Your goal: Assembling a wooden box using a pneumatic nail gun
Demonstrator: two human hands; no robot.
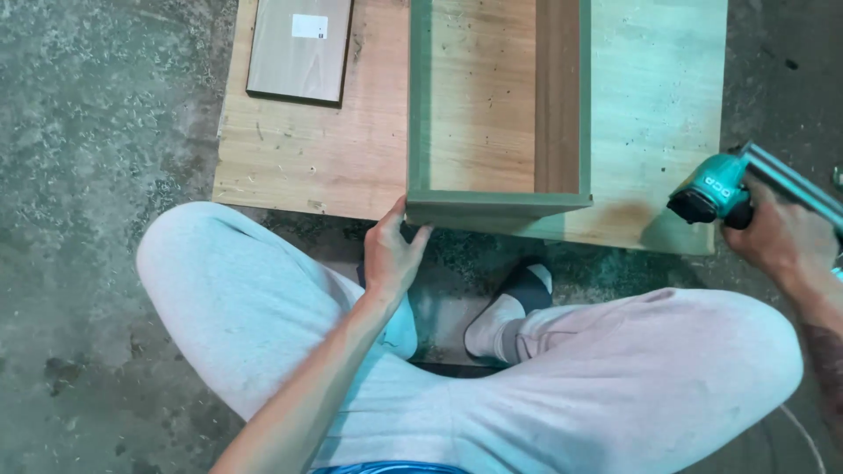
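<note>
I squat over a plywood sheet (307, 149) lying on the floor. On it stands an open wooden box frame (497, 204) with grey-green edges and a brown inner panel. My left hand (392, 253) grips the frame's near left corner, thumb on top. My right hand (783, 235) holds a teal and black nail gun (716, 193) off to the right of the sheet, its nose pointing left toward the frame and well apart from it.
A small brown board (299, 53) with a white label lies at the sheet's far left. Rough concrete floor (97, 132) strewn with sawdust surrounds the sheet. My knees in light trousers and a foot in a white sock and dark slipper (514, 307) fill the foreground.
</note>
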